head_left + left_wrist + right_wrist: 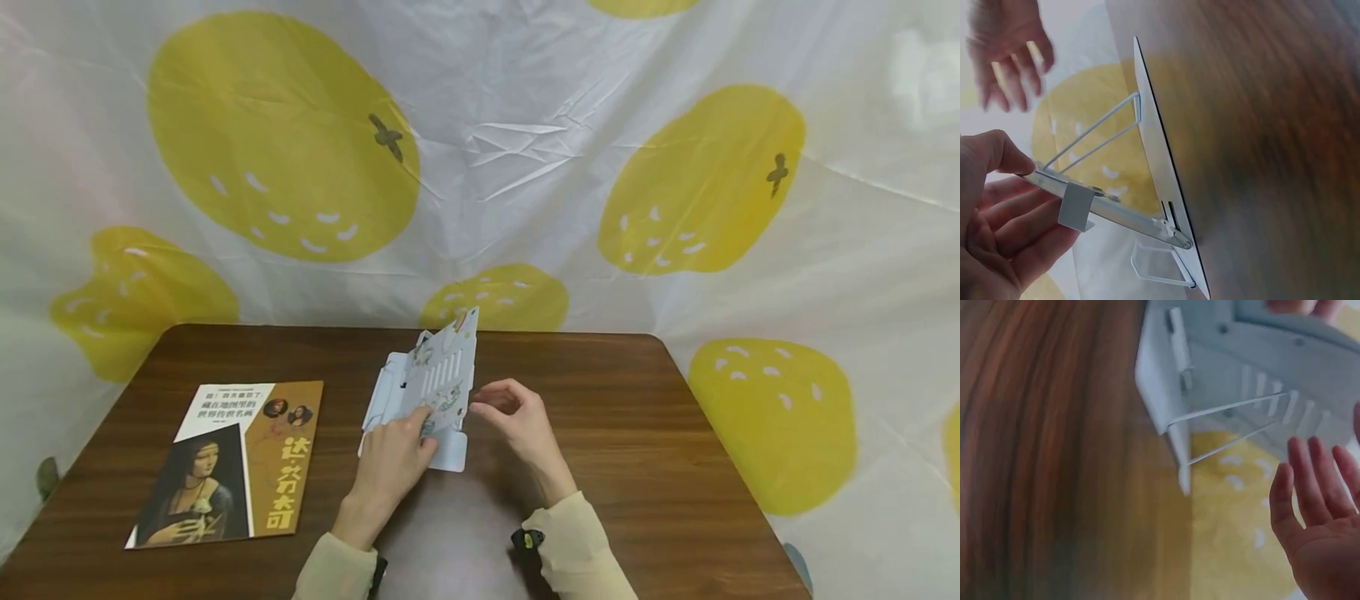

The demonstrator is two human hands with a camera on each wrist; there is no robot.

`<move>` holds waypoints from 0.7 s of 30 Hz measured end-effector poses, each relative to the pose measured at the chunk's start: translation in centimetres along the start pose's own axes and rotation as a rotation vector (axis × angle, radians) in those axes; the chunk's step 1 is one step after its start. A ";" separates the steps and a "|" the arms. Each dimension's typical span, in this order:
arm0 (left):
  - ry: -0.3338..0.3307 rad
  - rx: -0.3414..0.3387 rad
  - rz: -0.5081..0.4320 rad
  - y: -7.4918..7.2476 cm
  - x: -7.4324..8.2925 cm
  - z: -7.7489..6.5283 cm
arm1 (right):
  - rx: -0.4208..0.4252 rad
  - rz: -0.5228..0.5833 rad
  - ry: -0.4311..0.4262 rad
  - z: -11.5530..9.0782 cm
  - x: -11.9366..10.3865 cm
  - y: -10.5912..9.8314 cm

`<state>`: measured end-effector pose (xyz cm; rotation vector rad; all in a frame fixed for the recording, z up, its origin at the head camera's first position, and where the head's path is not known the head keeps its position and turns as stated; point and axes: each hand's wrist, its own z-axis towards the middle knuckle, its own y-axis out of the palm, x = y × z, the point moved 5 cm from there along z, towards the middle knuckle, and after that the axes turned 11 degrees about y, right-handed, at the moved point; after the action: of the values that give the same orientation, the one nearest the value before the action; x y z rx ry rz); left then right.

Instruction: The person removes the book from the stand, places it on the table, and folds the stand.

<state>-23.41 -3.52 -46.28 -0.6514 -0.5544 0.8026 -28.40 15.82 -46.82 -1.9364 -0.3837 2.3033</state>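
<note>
A pale book stand (450, 375) with a printed back panel stands on the table, its panel tilted up from a flat white base (450, 452). My left hand (386, 458) pinches the panel's edge; the left wrist view shows the thumb on one face and fingers behind. Beside those fingers is a small metal clip (1074, 206). A wire prop (1092, 130) spans from panel to base. My right hand (525, 423) hovers just right of the panel, holding nothing. Its fingers (1313, 481) are loosely extended near the wire prop in the right wrist view.
A book (277, 467) with a painted portrait on its cover lies flat at the left of the brown wooden table (645, 467). Behind the table hangs a white cloth (517, 167) with large yellow fruit prints.
</note>
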 end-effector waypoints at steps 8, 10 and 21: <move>-0.015 -0.025 -0.023 0.0 -0.4 0.0 | -0.130 -0.436 0.146 3.2 3.5 1.9; -0.016 -0.031 -0.034 0.0 -0.4 0.0 | -0.172 -0.540 0.155 3.5 3.9 2.4; -0.036 -0.032 -0.095 -0.2 -0.3 0.0 | -0.252 -0.596 0.048 5.2 3.9 3.9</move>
<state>-23.54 -3.85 -46.21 -0.6364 -0.6274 0.7182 -33.92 12.40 -50.76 -1.6568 -1.1174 1.8814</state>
